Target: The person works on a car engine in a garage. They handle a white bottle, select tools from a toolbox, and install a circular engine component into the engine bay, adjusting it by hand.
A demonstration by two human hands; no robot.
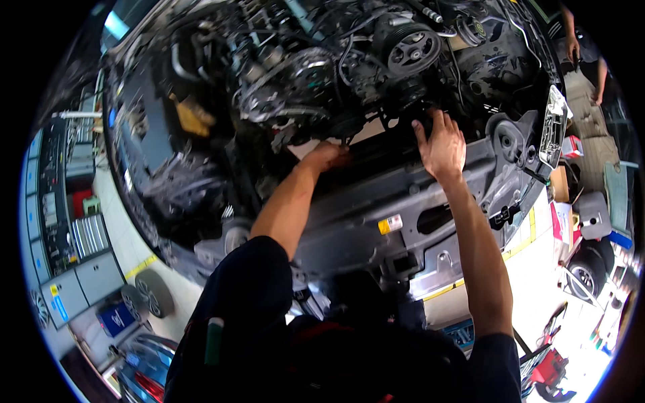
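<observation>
Both arms reach over the front crossmember [336, 235] of a car into its engine bay. My left hand [326, 156] is low in the gap between the crossmember and the engine [295, 84]; its fingers are blurred and partly lost in shadow. Farther right, my right hand [445, 144] is over the crossmember's inner edge, back upward. Its thumb stands apart from the fingers, which point toward the dark engine front, and no held object shows. Above it sits a round spoked pulley [411, 52]. Whether the fingertips touch anything is hard to make out.
A lamp-shaped panel [553, 127] is at the car's right corner. Wheels [154, 293] and grey cabinets [101, 277] stand left. At right are a tyre [586, 272], boxes and a red tool [551, 366]. Another person's arms [600, 80] show at the upper right.
</observation>
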